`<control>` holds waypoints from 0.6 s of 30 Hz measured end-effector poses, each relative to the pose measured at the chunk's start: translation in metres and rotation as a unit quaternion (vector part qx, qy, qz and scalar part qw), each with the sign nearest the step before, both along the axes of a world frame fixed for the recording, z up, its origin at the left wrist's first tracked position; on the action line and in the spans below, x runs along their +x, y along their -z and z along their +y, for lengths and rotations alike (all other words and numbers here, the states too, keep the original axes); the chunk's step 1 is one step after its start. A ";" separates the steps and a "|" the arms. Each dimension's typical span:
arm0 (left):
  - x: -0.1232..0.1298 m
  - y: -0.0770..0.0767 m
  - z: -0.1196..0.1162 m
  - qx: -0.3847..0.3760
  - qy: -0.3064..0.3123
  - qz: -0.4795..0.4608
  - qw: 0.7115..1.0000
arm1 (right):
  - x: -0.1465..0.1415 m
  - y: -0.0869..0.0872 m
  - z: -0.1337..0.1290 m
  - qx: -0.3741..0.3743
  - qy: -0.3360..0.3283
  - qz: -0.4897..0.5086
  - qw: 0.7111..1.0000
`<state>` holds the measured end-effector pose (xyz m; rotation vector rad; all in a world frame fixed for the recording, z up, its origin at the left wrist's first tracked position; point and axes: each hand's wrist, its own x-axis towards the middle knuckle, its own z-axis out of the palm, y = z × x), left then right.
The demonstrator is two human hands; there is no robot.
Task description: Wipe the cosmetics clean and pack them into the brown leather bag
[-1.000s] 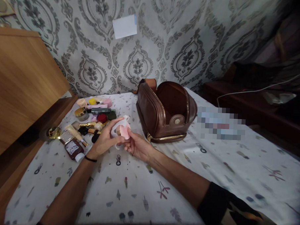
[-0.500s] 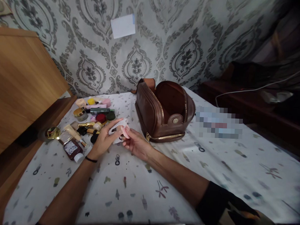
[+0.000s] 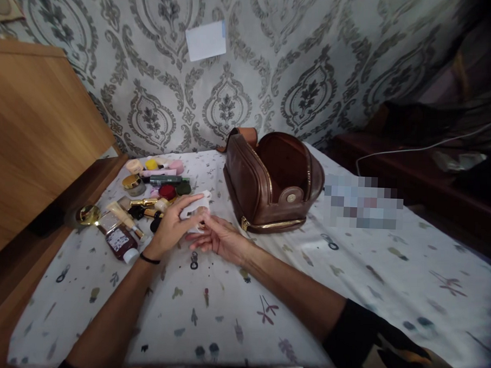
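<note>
cosmetics [image 3: 142, 203] left of the bag [image 3: 258, 194], on cloth [image 3: 289, 294]

A small white item [image 3: 192, 207], partly covered, in the left hand [image 3: 171, 224].

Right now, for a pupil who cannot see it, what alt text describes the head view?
A person's left hand holds a small white item, with the right hand just beside it, over a printed white cloth. An open brown bag stands beyond to the right; bottles, tubes and jars lie to the left.
</note>
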<state>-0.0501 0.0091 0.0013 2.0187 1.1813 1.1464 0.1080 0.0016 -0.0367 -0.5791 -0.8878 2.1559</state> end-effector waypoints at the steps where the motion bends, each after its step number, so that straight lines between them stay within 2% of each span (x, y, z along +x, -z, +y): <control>1: -0.001 0.000 -0.001 -0.013 0.028 0.026 0.999 | 0.000 0.001 0.001 -0.001 0.000 0.005 1.000; 4: -0.002 -0.001 -0.003 -0.033 0.063 0.072 0.995 | -0.001 0.003 0.003 -0.017 -0.001 0.020 1.000; 7: -0.002 -0.003 -0.005 -0.038 0.057 0.052 0.996 | -0.002 0.004 0.004 -0.043 0.003 0.021 0.999; 11: 0.001 -0.005 -0.007 -0.050 0.053 0.032 0.997 | -0.002 0.004 0.004 -0.054 0.066 0.032 0.996; 15: 0.003 -0.003 -0.006 -0.045 0.039 0.033 0.998 | -0.001 0.003 0.003 -0.020 0.128 0.037 0.991; 18: 0.000 0.001 -0.001 -0.030 0.015 0.025 0.999 | 0.000 0.000 0.002 0.001 0.133 0.036 0.990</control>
